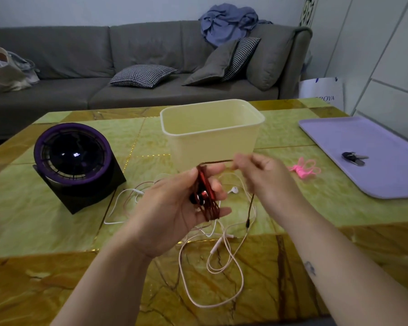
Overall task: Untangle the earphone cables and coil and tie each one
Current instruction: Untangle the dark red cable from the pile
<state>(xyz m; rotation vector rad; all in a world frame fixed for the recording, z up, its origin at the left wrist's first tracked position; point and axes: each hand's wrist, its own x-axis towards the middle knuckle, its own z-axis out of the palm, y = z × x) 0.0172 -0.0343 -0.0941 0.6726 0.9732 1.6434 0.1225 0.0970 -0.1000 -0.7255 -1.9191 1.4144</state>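
In front of the cream tub (212, 130) we see the left hand (172, 208), fingers spread and fairly straight, with the dark red earphone cable (207, 198) wound round them in a coil. The right hand (266, 177) — also before the tub — pinches the cable's free strand between thumb and fingertips. The white earphone cables (224, 252) lie loose on the table (57, 231), nearer us than the tub; a small pink bundle (303, 169) lies to its right.
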